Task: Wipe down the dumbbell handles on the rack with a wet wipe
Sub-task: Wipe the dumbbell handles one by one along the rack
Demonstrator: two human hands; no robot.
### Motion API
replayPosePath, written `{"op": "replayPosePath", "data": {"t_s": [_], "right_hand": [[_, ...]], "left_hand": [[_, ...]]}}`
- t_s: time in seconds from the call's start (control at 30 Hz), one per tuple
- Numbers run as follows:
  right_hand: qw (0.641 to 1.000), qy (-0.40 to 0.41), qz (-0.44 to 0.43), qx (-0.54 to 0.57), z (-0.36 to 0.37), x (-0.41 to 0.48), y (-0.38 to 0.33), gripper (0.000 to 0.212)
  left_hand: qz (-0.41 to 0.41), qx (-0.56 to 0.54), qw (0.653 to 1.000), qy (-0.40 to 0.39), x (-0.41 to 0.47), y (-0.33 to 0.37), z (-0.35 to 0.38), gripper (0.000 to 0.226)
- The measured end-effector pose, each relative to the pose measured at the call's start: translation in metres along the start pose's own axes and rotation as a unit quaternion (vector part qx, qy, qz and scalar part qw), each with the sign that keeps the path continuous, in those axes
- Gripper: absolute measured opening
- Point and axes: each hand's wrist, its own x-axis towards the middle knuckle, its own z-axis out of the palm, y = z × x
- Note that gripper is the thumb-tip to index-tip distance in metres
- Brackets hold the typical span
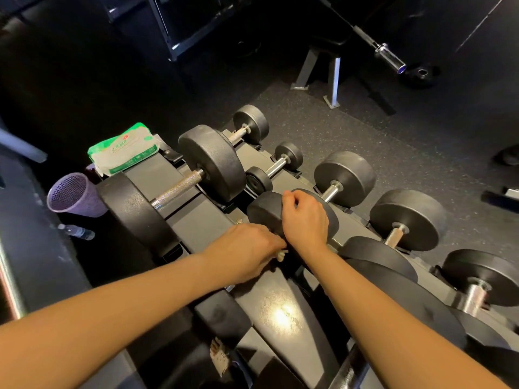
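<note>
atop dumbbell (264, 211), right hand (304, 217) grips, left (247, 248) pinches wipe (280, 255).

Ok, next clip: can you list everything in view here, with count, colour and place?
dumbbells: at least six, black heads with chrome handles, across the rack
rack: one, dark grey, centre
wet wipe pack: one, green and white, on the rack's far left end
mesh cup: one, purple, beside the rack's left end
water bottle: one, clear, lying near the cup
metal stand: one, grey, behind the rack
barbell sleeve: one, chrome, top right
weight plate: one, black, floor by the sleeve
wipe: one, white, scrap by the middle dumbbell
left hand: pinches the wipe
right hand: fingers curled over that dumbbell's head
</note>
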Motion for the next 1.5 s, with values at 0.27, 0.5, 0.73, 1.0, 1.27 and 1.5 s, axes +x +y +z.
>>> {"op": "replayPosePath", "data": {"t_s": [0.27, 0.5, 0.73, 1.0, 1.27, 1.5], "right_hand": [[0.993, -0.037, 0.086, 0.07, -0.006, 0.011, 0.0, 0.045], [0.994, -0.038, 0.083, 0.063, -0.004, 0.012, 0.002, 0.042], [0.995, -0.024, 0.082, 0.058, 0.0, 0.013, 0.005, 0.039], [0.995, -0.026, 0.085, 0.055, 0.002, 0.015, 0.008, 0.04], [0.995, -0.012, 0.086, 0.047, 0.003, 0.015, 0.008, 0.039], [0.995, -0.023, 0.083, 0.054, 0.001, 0.014, 0.007, 0.038]], "left_hand": [[0.328, 0.265, 0.904, -0.069, 0.027, -0.025, -0.004, 0.017], [0.216, 0.147, 0.961, -0.089, 0.0, -0.047, -0.006, 0.031], [-0.195, -0.122, 0.973, 0.026, 0.016, -0.019, 0.01, 0.018], [-0.535, -0.429, 0.727, -0.035, 0.033, -0.03, 0.021, 0.024], [-0.515, -0.403, 0.756, -0.014, 0.04, -0.014, 0.029, 0.025], [-0.475, -0.519, 0.659, -0.266, 0.024, -0.025, -0.001, 0.043]]}}
